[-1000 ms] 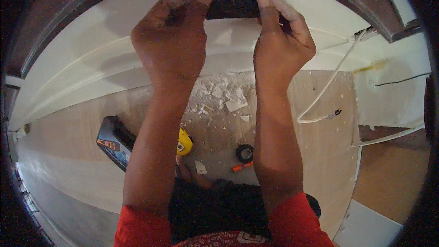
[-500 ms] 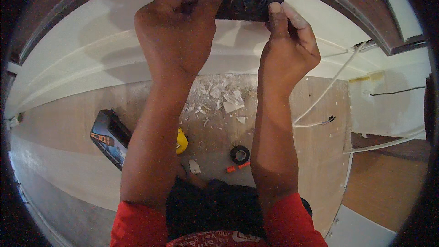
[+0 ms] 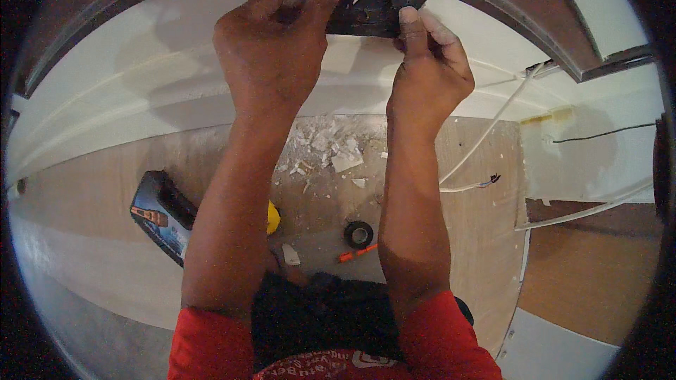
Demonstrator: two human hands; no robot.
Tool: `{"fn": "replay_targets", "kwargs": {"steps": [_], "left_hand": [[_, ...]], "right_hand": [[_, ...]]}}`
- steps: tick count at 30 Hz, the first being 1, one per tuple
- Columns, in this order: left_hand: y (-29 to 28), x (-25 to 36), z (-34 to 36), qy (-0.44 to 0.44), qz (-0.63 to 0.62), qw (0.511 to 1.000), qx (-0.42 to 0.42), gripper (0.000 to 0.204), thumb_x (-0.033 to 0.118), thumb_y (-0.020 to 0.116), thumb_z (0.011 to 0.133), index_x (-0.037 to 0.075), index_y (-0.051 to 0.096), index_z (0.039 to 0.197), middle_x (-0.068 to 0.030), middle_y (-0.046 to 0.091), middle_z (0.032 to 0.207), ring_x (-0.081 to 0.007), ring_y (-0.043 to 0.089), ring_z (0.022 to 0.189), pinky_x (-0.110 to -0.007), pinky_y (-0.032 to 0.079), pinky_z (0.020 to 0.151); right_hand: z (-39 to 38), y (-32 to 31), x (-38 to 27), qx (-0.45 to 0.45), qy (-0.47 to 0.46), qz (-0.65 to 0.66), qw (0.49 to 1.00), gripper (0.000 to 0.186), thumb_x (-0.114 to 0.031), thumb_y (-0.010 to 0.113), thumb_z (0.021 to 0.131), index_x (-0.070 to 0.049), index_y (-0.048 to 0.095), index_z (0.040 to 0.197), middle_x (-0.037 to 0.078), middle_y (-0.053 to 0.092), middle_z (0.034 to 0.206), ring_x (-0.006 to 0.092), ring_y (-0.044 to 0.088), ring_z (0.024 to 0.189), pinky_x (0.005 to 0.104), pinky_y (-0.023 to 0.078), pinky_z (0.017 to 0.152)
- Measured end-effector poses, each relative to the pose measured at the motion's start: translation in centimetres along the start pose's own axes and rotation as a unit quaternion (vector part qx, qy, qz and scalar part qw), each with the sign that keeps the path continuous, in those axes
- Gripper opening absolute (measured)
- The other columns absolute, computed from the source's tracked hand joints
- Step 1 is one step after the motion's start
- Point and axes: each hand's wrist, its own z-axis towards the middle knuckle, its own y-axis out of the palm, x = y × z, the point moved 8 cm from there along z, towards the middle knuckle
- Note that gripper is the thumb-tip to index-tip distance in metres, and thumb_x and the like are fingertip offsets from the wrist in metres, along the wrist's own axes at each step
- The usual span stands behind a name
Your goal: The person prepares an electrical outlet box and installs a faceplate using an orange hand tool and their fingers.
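Note:
Up at the top, against the white wall point(image 3: 204, 0) just below a dark brown frame edge point(image 3: 486, 0), is a black rectangular plate point(image 3: 366, 28) with a round recess, like a wall socket plate. My left hand point(image 3: 273, 49) grips its left edge, thumb on the front and fingers curled behind. On its lower right corner, my right hand point(image 3: 429, 70) pinches between thumb and fingers. What lies behind the plate is hidden.
White rubble point(image 3: 338, 144) lies on the wooden surface beneath. Nearer are a black tape roll point(image 3: 350, 236), an orange tool point(image 3: 357, 253), a yellow object point(image 3: 272, 218) partly behind my arm, and a dark box point(image 3: 151, 214). White cables point(image 3: 486, 134) hang at right.
The plate's face has tipped and its round recess shows more plainly. Both hands keep their hold. The whole view has shifted slightly, with floor items now a little further left.

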Motion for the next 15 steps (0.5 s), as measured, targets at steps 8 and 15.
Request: {"fn": "replay_targets", "kwargs": {"steps": [8,15], "left_hand": [[-0.03,0.3,-0.59,0.004,-0.008,1.0,0.018,0.035,0.03,0.08,0.083,-0.003,0.073,0.077,-0.0069,0.065,0.057,-0.0108,0.058,0.052,-0.028,0.047,0.054],[0.12,-0.18,-0.81,-0.036,-0.018,0.999,-0.008,0.032,0.028,0.08,0.083,-0.003,0.073,0.078,-0.0072,0.065,0.058,-0.0089,0.058,0.054,-0.027,0.047,0.055]], "right_hand": [[-0.03,-0.52,0.67,0.001,-0.038,-0.023,0.999,0.011,-0.003,0.079,0.082,0.001,0.074,0.091,0.009,0.072,0.09,0.0148,0.066,0.084,0.0277,0.052,0.079],[-0.3,-0.18,-0.15,-0.012,-0.051,-0.05,0.997,0.009,-0.004,0.078,0.084,0.001,0.073,0.089,0.008,0.072,0.088,0.0136,0.064,0.081,0.0265,0.051,0.077]]}}
